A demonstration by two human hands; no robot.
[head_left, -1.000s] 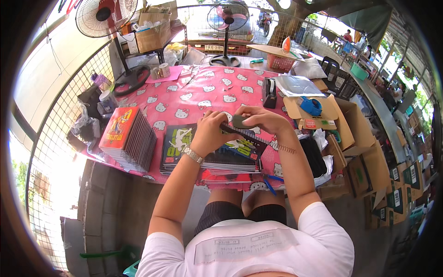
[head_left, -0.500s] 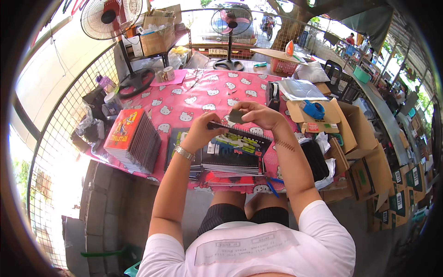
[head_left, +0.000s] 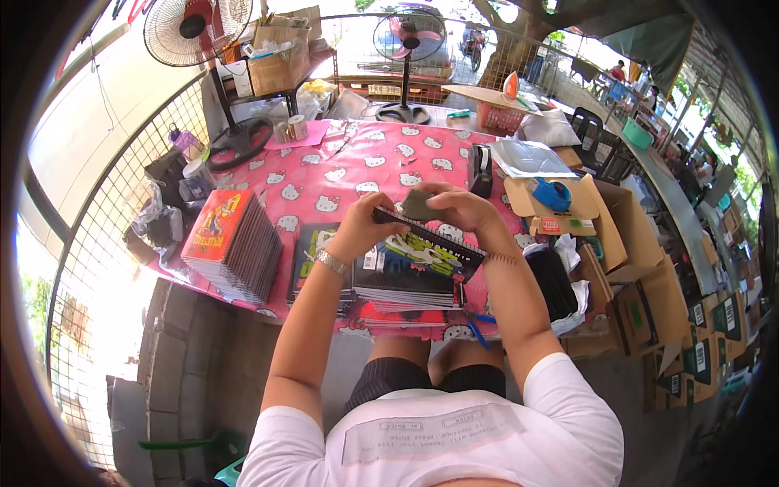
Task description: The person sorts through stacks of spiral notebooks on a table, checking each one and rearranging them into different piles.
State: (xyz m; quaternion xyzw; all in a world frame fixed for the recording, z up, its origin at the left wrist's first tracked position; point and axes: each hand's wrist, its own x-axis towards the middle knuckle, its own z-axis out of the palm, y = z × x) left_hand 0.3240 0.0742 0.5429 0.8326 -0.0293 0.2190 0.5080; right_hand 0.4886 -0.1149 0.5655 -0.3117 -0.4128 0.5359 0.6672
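Notebook [head_left: 441, 250] at frame centre was in the grip of the left hand [head_left: 371, 223]; the right hand [head_left: 464, 208] held a dark green piece [head_left: 416, 206].

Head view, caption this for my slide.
Left hand holds a coil-bound notebook, right hand a dark green piece, over a pink tablecloth.

Pale wall [head_left: 89, 154] at upper left, wire fence [head_left: 91, 243] at left, pink-covered table [head_left: 349, 166] mid-frame, tree trunk [head_left: 510, 57] at top, gray floor [head_left: 596, 385] at lower right, bright daylight.
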